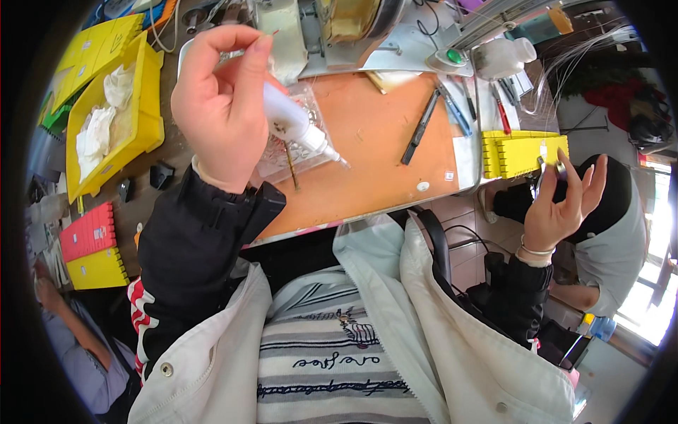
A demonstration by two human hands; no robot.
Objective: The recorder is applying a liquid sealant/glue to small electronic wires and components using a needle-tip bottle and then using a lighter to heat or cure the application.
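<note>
My left hand is raised over the left part of the orange work mat, thumb and forefinger pinched together. A tiny reddish tip shows at that pinch; its kind is too small to tell. Beside the palm is a white squeeze bottle, its narrow nozzle pointing down to the right; whether my fingers bear it is hidden. Below the bottle lies a clear plastic bag of small parts, with a thin brown stick by it. My right hand is off the table's right side, fingers apart, with a dark band at one finger.
A yellow bin with white crumpled material stands left. Black tweezers, blue-handled tool and red pen lie right. Yellow box sits at the right edge. A machine stands behind; a person is at right.
</note>
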